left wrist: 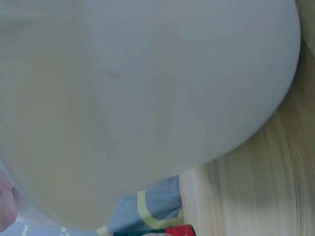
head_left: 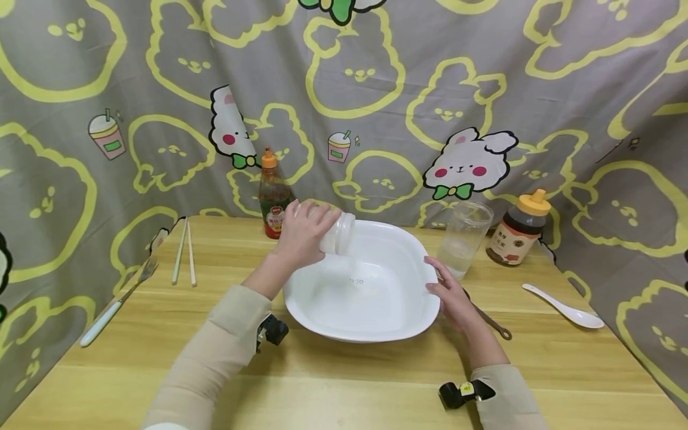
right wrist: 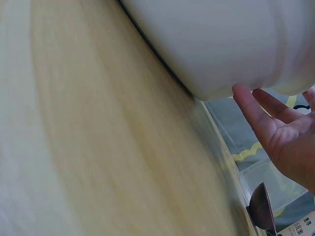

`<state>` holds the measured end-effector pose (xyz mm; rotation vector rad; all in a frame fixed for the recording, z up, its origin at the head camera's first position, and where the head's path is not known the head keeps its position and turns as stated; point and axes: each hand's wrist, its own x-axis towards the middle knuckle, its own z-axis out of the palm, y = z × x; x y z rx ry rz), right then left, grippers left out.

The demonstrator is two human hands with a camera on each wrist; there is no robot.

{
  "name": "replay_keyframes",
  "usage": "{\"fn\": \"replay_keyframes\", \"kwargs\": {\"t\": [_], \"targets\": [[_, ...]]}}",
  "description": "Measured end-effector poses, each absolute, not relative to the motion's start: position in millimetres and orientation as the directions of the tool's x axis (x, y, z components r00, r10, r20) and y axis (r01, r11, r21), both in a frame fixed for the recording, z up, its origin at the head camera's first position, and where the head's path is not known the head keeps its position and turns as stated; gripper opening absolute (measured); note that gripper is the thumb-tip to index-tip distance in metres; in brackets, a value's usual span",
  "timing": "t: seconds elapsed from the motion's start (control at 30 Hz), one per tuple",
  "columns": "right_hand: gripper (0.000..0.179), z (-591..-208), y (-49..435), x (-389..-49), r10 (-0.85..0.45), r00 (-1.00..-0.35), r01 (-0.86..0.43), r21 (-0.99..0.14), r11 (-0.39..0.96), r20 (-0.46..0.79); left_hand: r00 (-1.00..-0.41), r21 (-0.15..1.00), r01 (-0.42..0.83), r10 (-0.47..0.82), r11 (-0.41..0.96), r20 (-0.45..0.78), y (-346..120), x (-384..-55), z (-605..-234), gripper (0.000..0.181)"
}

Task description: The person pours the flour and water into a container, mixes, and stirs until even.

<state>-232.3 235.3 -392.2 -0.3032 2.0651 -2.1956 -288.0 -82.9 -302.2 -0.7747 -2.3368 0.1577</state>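
Observation:
A clear jar (head_left: 340, 234) lies tipped on its side above a white basin (head_left: 301, 319), its mouth facing right. My left hand (head_left: 307, 233) grips the jar from above, with the fingers wrapped round it. Fine white stuff falls from the mouth into the basin, where a small print shows on the bottom. At the basin's right rim, my right hand (head_left: 451, 292) holds the edge between thumb and fingers. The right wrist view shows the thumb (right wrist: 248, 103) against the basin's outer side. In the left wrist view the basin's pale wall (left wrist: 197, 73) hides most of the left hand.
Behind the basin stands a red sauce bottle (head_left: 273, 194). A clear cup (head_left: 464, 239) with cloudy liquid and a yellow-capped bottle (head_left: 518, 230) stand right. Chopsticks (head_left: 185, 251) and a fork (head_left: 119, 301) lie left, a white spoon (head_left: 564, 307) right. A dark ladle (right wrist: 261, 206) is beside the cup.

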Motion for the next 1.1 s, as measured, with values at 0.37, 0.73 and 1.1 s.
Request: {"fn": "replay_keyframes", "kwargs": {"t": [0.37,0.73,1.1], "targets": [[0.054,-390.9,235.1,-233.7,-0.211,-0.975,-0.05,-0.996,-0.08,0.066,-0.532,-0.274,0.569,0.602,0.775,0.596,-88.7,-290.5,-297.1,0.077],[0.054,-391.6,235.0,-233.6,-0.225,-0.972,-0.044,-0.996,-0.084,0.062,-0.467,-0.355,0.588,0.664,0.727,0.584,-85.3,-289.5,-298.8,0.077],[0.054,-393.3,235.1,-233.3,-0.222,-0.973,-0.048,-0.995,-0.089,0.067,-0.451,-0.338,0.585,0.642,0.737,0.62,-87.2,-291.3,-303.4,0.077]]}}
